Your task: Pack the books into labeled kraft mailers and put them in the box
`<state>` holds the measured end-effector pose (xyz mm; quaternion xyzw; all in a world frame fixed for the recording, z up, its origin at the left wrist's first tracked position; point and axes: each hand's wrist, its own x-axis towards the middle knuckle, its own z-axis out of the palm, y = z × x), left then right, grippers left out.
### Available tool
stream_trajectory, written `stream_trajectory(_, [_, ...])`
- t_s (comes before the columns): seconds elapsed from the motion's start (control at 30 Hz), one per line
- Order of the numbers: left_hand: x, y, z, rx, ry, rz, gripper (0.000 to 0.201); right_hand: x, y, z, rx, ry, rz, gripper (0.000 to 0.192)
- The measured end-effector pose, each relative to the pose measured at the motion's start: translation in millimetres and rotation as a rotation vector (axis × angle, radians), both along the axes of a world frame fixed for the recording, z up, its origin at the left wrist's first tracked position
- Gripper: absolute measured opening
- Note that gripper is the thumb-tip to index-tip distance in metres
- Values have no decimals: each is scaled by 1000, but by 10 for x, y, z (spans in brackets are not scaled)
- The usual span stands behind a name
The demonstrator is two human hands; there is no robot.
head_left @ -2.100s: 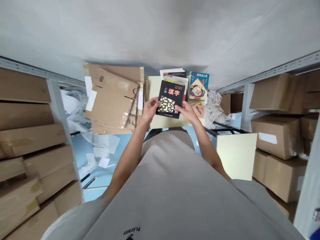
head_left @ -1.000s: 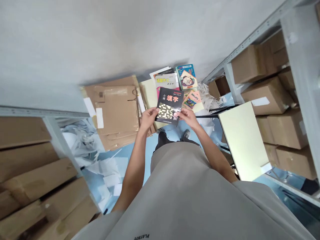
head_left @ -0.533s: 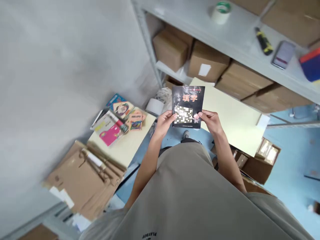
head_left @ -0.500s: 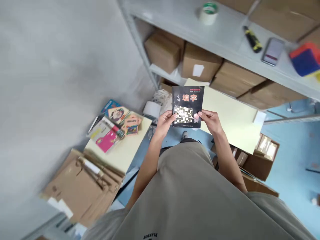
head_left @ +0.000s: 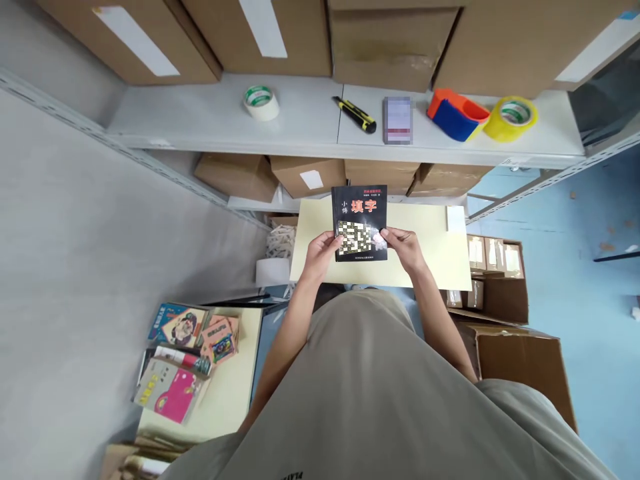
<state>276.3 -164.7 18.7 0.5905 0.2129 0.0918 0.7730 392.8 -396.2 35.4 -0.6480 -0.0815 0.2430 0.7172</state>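
**Both hands on the black puzzle book, dead centre of frame**

The left hand (head_left: 320,251) pinches the lower left corner of the black book (head_left: 360,220), thumb on the cover, and the right hand (head_left: 404,244) mirrors it at the lower right corner. Both are closed on the book, a book's width apart, holding it cover-up in the air in the middle of the frame, above the pale yellow table (head_left: 435,257). It looks a thin, light paperback with a glossy cover: likely to flex if held by one corner and a bit slick under the thumbs, so a grip along the spine or on both lower corners, as here, looks safest.

Moving outward: above the book runs a grey shelf (head_left: 210,120) carrying a white tape roll (head_left: 261,102), a yellow-and-black utility knife (head_left: 355,115), a phone (head_left: 398,120), an orange-and-blue tape dispenser (head_left: 456,115) and a yellow tape roll (head_left: 515,115). Cardboard boxes (head_left: 390,40) fill the top edge. In the lower left, colourful books (head_left: 183,357) lie on a second pale table (head_left: 227,393).
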Motion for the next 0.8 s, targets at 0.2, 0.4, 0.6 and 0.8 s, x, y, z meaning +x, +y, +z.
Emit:
stream_trajectory(0.2, [261,-20,153,124,-34,55,66,260,129,2,-85,-143,-118,62])
stream_trajectory(0.4, [302,-79,378,311,-44,150,52,103,624,307,-200,-472,-137,47])
stream_trajectory(0.6, [159,-226,591,526,-42,161,27,-50,1004,552,-144,-398,-102,66])
stream_trajectory(0.8, [31,251,734,335,-63,394,71,189,894,601,118,-328,-24,64])
